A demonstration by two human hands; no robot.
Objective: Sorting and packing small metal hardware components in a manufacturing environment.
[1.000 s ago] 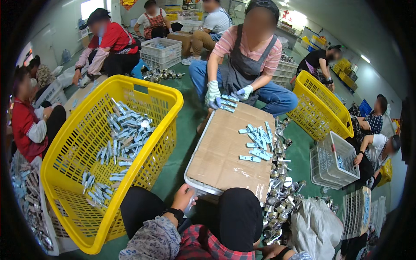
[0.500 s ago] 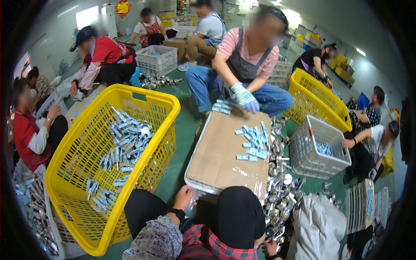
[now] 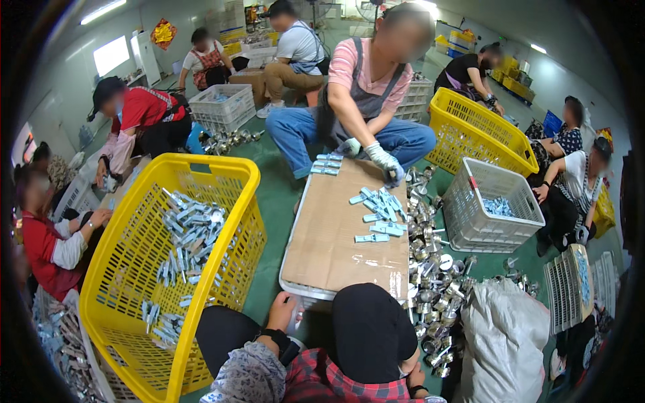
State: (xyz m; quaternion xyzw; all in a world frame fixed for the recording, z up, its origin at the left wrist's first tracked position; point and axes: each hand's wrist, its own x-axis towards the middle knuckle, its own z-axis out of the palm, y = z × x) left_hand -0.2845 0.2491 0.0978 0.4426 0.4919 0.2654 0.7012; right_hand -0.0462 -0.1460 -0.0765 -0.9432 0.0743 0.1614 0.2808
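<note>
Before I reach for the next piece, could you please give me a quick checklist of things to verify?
1. Left hand resting at the near edge of the cardboard-covered tray: ok.
2. Right hand free: cannot tell, hidden by your knee.
3. Blue parts lying loose on the tray's far right: ok.
4. Co-worker's gloved hand clear of those parts: not ok, right beside them.
5. Room in the yellow basket on the left: ok, partly filled.

Red plaid shirt, patterned grey oversleeve, black wristband by left hand (image 3: pixel 281 311), black trousers
</note>
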